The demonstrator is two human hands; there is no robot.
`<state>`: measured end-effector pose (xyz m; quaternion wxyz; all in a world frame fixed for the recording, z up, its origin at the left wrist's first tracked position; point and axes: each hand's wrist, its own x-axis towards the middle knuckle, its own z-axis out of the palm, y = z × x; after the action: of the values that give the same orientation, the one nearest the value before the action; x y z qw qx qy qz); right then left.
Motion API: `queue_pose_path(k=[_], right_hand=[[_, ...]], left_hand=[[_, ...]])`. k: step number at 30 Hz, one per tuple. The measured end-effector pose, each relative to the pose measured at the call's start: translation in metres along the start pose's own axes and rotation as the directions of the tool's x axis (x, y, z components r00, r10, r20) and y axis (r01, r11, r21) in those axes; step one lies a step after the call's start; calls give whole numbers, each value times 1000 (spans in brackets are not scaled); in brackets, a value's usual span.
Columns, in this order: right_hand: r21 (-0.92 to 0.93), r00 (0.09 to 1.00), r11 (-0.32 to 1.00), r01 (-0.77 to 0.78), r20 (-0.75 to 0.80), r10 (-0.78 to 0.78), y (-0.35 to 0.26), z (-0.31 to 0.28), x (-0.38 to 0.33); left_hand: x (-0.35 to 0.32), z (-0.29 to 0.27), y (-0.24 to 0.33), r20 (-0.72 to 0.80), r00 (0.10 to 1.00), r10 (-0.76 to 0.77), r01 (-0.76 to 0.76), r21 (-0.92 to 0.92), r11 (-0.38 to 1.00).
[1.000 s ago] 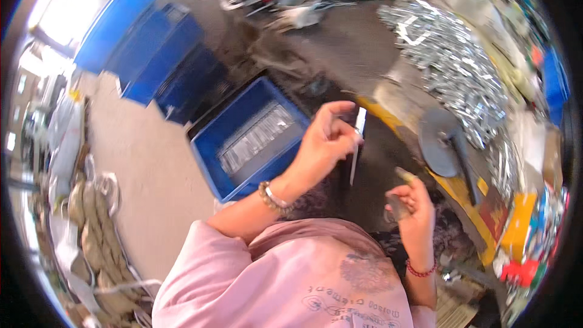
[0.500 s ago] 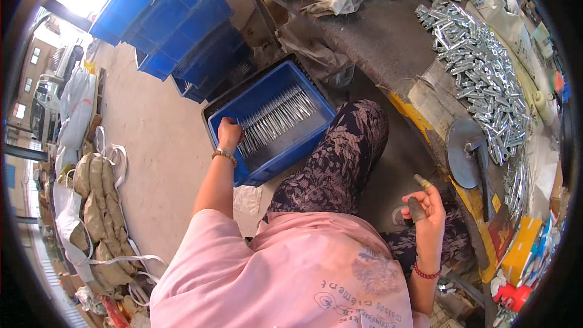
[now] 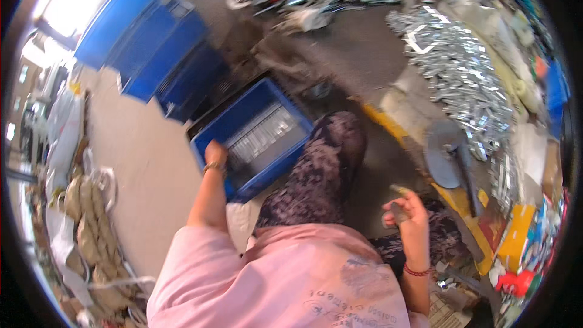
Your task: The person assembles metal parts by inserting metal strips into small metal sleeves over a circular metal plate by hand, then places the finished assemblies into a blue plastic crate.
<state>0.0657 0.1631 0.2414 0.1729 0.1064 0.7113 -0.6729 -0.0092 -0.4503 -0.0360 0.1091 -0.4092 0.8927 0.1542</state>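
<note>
My left hand (image 3: 215, 153) reaches down to the near left wall of a blue plastic crate (image 3: 243, 115) on the floor. Rows of shiny metal strips (image 3: 262, 135) lie inside that crate. The fingers are hidden by the crate's rim, so I cannot tell whether they hold a strip. My right hand (image 3: 402, 209) hovers over my right knee, fingers curled around a small dark tool (image 3: 398, 201) with a yellowish tip. My patterned trouser leg (image 3: 322, 170) lies between the two hands.
A big heap of bright metal parts (image 3: 461, 73) covers the bench at the right, beside a round grey disc (image 3: 444, 153) on a stand. Stacked blue crates (image 3: 152, 42) stand at the upper left. Sacks and coiled rope (image 3: 85, 218) lie along the left.
A second ago my left hand held a thin metal strip up before me. It has since swung down left to the blue crate. The right hand has stayed over my knee.
</note>
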Motion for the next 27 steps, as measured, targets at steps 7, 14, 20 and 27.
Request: queue_pose_path(k=[7, 14, 20, 27], right_hand=[[-14, 991, 1000, 17, 132, -15, -8, 10, 11], [-14, 997, 1000, 26, 69, -25, 1, -2, 1], [-68, 992, 997, 28, 127, -19, -8, -1, 3], [-249, 948, 916, 315, 31, -318, -38, 0, -18]], left_hand=[[13, -6, -71, -162, 982, 97, -86, 70, 994], [1, -38, 0, -85, 986, 143, -135, 94, 986], [-136, -190, 238, -458, 693, 557, -719, -382, 580], [-300, -202, 443, -304, 141, 942, -887, -462, -16]])
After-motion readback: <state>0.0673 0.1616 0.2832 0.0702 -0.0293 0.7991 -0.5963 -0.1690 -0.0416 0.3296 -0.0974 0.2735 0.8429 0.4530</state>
